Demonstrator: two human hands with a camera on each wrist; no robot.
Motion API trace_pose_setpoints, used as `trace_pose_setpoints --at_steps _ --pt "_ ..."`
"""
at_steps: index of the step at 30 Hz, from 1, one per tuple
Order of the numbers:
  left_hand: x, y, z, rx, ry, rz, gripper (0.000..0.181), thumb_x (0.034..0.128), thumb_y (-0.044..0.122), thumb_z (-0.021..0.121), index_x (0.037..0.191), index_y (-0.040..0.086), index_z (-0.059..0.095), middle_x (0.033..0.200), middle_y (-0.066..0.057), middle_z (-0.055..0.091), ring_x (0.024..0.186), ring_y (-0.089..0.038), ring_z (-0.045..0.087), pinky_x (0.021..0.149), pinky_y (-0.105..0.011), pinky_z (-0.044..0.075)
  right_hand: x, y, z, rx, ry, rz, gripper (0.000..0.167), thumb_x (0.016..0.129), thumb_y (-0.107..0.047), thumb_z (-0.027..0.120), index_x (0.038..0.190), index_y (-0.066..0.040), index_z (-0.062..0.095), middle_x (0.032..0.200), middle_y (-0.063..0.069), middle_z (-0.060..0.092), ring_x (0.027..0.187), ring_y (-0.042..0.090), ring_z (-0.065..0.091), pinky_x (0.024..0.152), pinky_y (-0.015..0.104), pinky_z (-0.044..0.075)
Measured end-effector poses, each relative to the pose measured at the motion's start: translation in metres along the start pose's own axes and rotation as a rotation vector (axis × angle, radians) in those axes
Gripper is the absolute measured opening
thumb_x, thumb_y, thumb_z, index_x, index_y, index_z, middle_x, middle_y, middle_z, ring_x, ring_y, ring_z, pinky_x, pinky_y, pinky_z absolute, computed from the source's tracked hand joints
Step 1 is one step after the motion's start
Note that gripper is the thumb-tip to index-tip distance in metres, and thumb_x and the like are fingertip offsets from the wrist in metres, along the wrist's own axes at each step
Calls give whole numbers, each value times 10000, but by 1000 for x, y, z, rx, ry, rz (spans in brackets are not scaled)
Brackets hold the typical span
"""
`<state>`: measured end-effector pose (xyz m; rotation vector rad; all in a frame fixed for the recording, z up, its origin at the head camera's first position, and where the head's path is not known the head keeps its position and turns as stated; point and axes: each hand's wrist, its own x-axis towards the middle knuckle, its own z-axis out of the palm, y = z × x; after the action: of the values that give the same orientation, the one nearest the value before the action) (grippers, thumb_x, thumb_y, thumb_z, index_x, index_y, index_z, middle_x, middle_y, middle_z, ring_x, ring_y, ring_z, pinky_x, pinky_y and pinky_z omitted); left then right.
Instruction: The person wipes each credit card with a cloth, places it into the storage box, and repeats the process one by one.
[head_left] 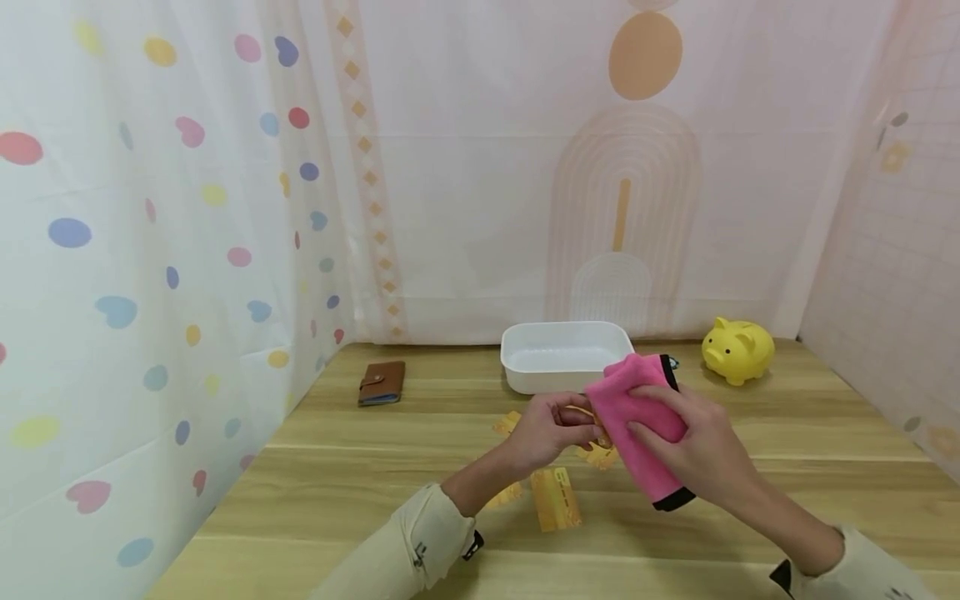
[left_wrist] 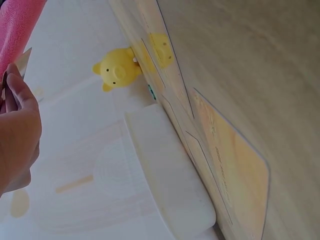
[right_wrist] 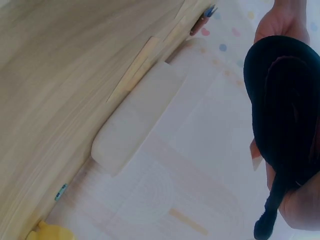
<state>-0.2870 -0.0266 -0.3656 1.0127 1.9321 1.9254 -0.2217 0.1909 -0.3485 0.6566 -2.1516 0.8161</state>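
My right hand (head_left: pixel 693 442) grips a bunched pink cloth (head_left: pixel 630 408) with black edging, held above the table. The cloth's dark edge (right_wrist: pixel 280 100) fills the right side of the right wrist view, with a short loop hanging from it. Close beside the cloth, my left hand (head_left: pixel 551 429) pinches a yellow-orange card (left_wrist: pixel 23 61), which seems to touch the pink fabric. Most of that card is hidden by fingers and cloth. Below the hands several similar cards lie on the table, one of them a golden card (head_left: pixel 556 500) in front.
A white bin (head_left: pixel 517 379) stands at the back middle, partly behind the cloth. Back left lies a brown wallet (head_left: pixel 382 382) with a snap. A yellow piggy bank (head_left: pixel 738 352) stands back right. One small teal item (right_wrist: pixel 61 191) lies near the bin.
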Motion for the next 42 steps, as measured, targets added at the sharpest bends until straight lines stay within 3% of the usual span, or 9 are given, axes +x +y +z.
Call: trace_pose_setpoints --at_steps 3,8,13,15,22,28,37,42 --pt "1 -1 1 6 13 3 242 919 -68 640 1153 -126 621 1005 -306 693 762 -95 704 726 -334 594 0 1 -1 -4 4 6 370 737 -4 843 1070 -70 697 913 95 680 671 100 582 512 234 513" --pt "2 0 3 12 33 1 202 916 -74 641 1108 -130 616 989 -303 695 754 -123 707 750 -408 597 0 4 -3 5 20 -4 380 727 19 843 1068 -66 697 923 106 686 667 106 594 504 231 519" --pt "2 2 3 30 46 5 158 911 -63 655 1050 -122 604 941 -275 705 842 -403 706 734 -382 599 -1 7 -5 -9 43 -2 395 716 20 849 1070 -72 699 917 103 688 664 103 586 498 230 511" --pt "2 2 3 36 48 7 156 911 -61 656 1047 -118 602 930 -264 707 856 -439 693 723 -357 597 -1 8 -6 -18 50 1 397 714 19 851 1070 -71 700 912 102 687 663 101 581 497 228 507" --pt "2 3 3 26 41 13 167 915 -83 633 1059 -147 579 964 -337 677 729 -94 687 721 -349 596 -2 11 -10 -16 58 15 398 717 31 843 1075 -62 698 937 123 687 659 92 581 496 201 499" --pt "1 3 3 22 34 17 164 911 -89 632 1035 -157 550 969 -380 649 726 -78 680 704 -284 581 -3 11 -13 -27 60 30 393 721 28 840 1076 -61 699 921 114 683 669 89 562 489 231 497" --pt "0 1 1 40 42 16 140 915 -73 641 1027 -125 574 969 -368 654 732 -101 685 778 -548 566 -5 17 -16 -48 78 31 401 704 41 845 1068 -40 698 892 112 689 678 85 564 509 208 500" --pt "-2 -1 -2 26 37 22 141 916 -79 636 1024 -132 563 976 -388 637 737 -103 677 724 -373 590 -5 21 -17 -28 86 26 400 701 59 842 1064 -27 699 901 112 691 681 77 569 526 171 494"
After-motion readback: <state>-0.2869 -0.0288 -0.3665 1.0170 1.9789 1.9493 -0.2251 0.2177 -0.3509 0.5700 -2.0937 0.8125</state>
